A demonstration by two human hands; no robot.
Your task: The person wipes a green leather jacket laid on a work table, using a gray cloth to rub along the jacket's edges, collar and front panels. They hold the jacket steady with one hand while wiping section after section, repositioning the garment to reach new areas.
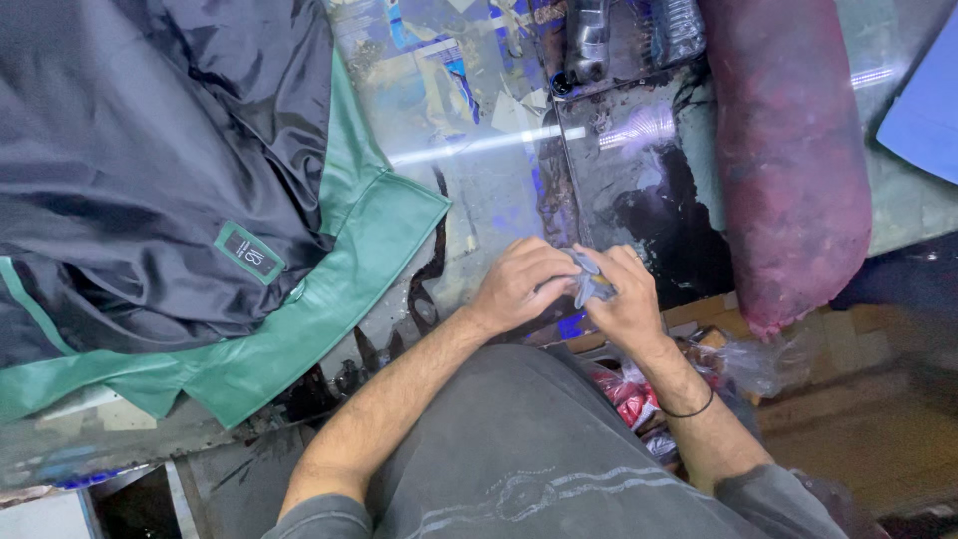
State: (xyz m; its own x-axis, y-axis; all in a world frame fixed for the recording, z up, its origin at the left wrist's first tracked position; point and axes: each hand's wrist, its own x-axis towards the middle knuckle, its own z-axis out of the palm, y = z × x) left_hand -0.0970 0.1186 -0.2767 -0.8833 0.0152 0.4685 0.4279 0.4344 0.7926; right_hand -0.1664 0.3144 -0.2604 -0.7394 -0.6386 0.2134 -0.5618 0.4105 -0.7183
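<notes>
Left hand [517, 284] and right hand [624, 294]: fingers of both pinching a small grey fabric piece [587, 277] at the table's [479, 150] near edge; keeping it taut seems advisable. Dark jacket [150, 170] lying left.

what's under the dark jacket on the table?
The dark jacket lies on the glass-topped table. Its green lining shows at the edge, and scraps of paper show under the bare glass. Whatever lies beneath the jacket itself is covered.
</notes>
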